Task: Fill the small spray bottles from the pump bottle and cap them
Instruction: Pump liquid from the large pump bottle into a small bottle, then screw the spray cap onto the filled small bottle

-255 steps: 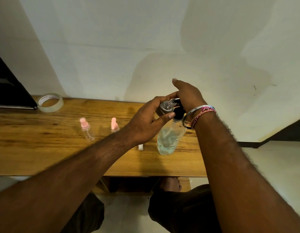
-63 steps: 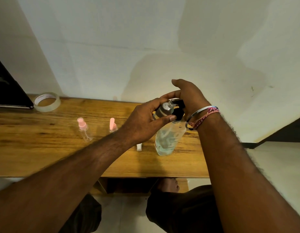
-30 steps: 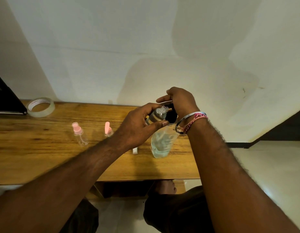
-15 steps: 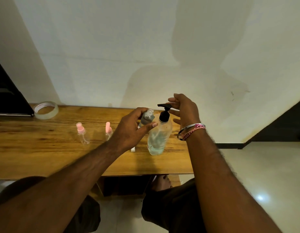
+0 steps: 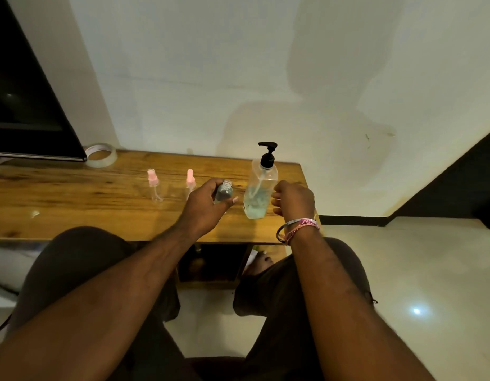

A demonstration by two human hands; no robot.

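Left hand: the left hand (image 5: 202,207) is gripping the uncapped small bottle (image 5: 224,191), fingers and thumb curling round its body, above the wooden table (image 5: 73,204).
Small bottle: its long axis is running nearly upright, open threaded neck pointing up toward 12 o'clock (bluish liquid is showing inside).
Right hand: the right hand (image 5: 293,200) is hanging loosely curled and holding nothing, just beside the pump bottle at its 3 o'clock; whether the fingertips are touching it I cannot tell.
Pump bottle: the pump bottle (image 5: 259,192) is standing upright on the table at 3 o'clock of the held bottle, black pump head on top, nozzle pointing toward 9 o'clock, bluish liquid sitting low inside.
Capped bottles: two pink-topped spray bottles are standing upright at 9 o'clock of the left hand, the nearer one (image 5: 190,182) just beside it, the farther one (image 5: 153,185) further out.
Tape: a tape roll (image 5: 101,155) is lying toward 10 o'clock, beside a dark screen (image 5: 24,105).
Wrist: bracelets (image 5: 297,228) are sitting on the right wrist.
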